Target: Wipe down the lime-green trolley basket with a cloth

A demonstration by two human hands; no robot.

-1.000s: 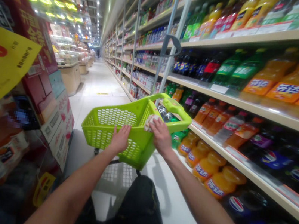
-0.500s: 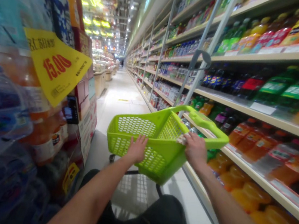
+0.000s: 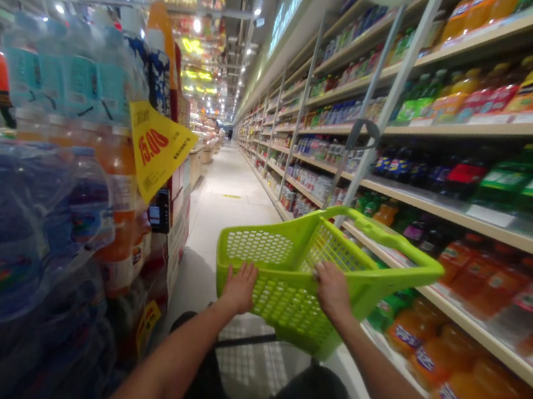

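My hands: two, left hand (image 3: 238, 287) and right hand (image 3: 331, 291), both on one green basket (image 3: 284, 276). One yellow price sign (image 3: 157, 147). Bottles on shelves (image 3: 446, 214): too many, too blurred to count.

We had one head-worn camera, looking forward and slightly down along the aisle floor (image 3: 231, 194). It sat close above both forearms, with shelves (image 3: 470, 218) rising at our right.
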